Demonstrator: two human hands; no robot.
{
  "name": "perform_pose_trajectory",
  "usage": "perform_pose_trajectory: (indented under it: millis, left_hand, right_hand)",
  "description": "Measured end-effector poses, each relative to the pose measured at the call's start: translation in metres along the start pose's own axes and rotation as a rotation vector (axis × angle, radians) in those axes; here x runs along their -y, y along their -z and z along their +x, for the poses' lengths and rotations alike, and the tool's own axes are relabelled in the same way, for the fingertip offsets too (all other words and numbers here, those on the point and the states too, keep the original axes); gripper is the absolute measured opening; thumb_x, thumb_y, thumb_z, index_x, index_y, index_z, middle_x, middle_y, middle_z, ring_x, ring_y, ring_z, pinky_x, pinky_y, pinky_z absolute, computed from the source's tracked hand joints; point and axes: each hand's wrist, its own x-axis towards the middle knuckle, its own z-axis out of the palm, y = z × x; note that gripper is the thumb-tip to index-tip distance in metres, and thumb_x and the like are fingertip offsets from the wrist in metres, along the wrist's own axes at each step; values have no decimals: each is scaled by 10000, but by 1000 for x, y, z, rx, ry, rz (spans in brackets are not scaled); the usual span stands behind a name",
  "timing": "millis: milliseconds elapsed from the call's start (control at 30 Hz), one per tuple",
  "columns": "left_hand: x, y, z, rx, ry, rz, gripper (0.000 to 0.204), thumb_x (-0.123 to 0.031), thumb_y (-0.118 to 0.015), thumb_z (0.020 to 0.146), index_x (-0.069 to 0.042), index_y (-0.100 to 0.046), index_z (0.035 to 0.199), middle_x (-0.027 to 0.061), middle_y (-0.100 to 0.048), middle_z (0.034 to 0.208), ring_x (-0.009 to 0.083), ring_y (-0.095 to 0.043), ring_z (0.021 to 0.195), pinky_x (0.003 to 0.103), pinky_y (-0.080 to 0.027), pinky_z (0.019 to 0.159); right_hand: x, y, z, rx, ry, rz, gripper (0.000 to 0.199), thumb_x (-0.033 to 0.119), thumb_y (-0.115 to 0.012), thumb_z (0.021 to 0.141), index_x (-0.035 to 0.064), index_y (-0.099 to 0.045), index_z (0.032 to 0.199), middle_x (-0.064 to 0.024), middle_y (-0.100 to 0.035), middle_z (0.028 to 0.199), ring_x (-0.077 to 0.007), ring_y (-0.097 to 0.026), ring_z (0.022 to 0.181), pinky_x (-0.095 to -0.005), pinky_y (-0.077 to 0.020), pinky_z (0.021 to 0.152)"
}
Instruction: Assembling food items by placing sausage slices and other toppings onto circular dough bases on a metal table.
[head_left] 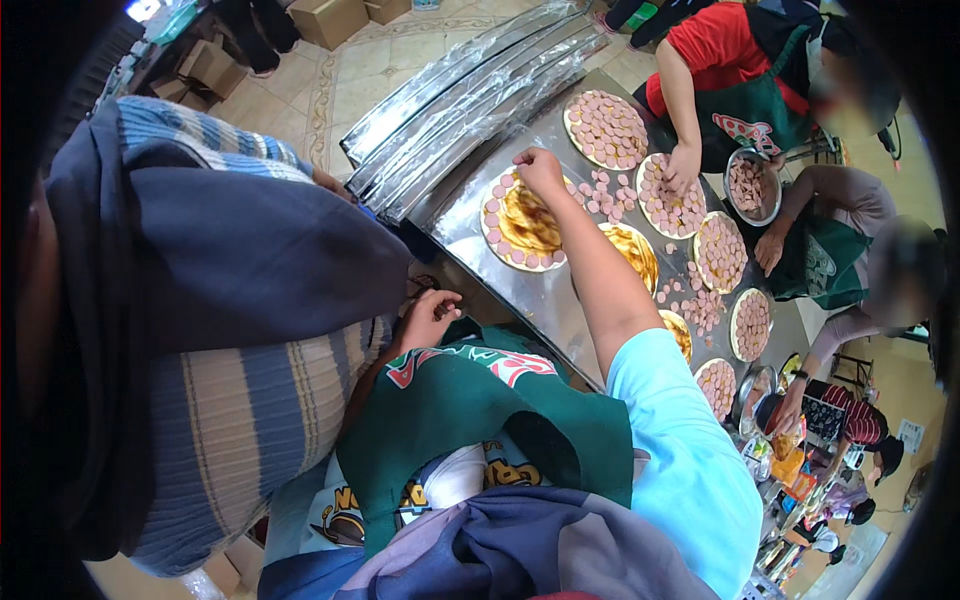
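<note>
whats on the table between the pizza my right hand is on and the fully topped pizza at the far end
In the head view, a loose scatter of pink sausage slices lies on the foil between the half-topped pizza and the fully covered pizza.

A long steel table (pixel 470 225) runs slantwise from the upper middle down toward the lower right; round pizza bases lie on it in a row; the nearest sauced base (pixel 522 225) has sausage slices round its edge; another sauced base (pixel 634 250) lies just beside it; a fully covered base (pixel 606 129) sits at the far end; loose sausage slices (pixel 603 195) lie scattered on the bare metal between them; a metal bowl (pixel 752 186) stands at the far edge.
</note>
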Motion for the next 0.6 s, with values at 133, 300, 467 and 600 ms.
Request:
perform_pose_trajectory:
  millis: [133, 300, 467, 600]
  left_hand:
    - [-3, 2, 2, 29, 1, 16, 224, -24, -654, 780, -30, -621, 1002, 31, -539, 814, 95, -530, 674, 235, -445, 621]
    - [0, 3, 2, 57, -11, 13, 220, -27, -651, 789, -31, -621, 1008, 36, -542, 844, 96, -534, 696, 231, -442, 626]
    - [1, 1, 2, 44, 10, 34, 226, -25, -648, 787, -35, -626, 1012, 37, -541, 858, 98, -536, 721, 228, -442, 637]
    - [1, -2, 5, 30, 17, 19, 233, -36, -646, 786, -36, -628, 1019, 40, -548, 879, 105, -539, 726, 232, -444, 646]
  right_hand:
    - [-4, -2, -1, -51, 85, -26, 167, 50, -595, 702, 6, -653, 853, -163, -651, 776, -271, -633, 725, -338, -490, 689]
    - [-1, -8, -6, -129, 231, -147, 117, 36, -589, 696, 30, -627, 806, -155, -610, 807, -322, -601, 762, -378, -479, 696]
    - [0, -5, -14, -162, 313, -368, 82, 81, -576, 729, 48, -646, 757, -148, -572, 848, -326, -572, 827, -388, -472, 736]
    - [6, 9, -22, -193, 151, -125, 117, 114, -589, 750, 39, -665, 798, -149, -581, 893, -312, -575, 875, -391, -467, 758]
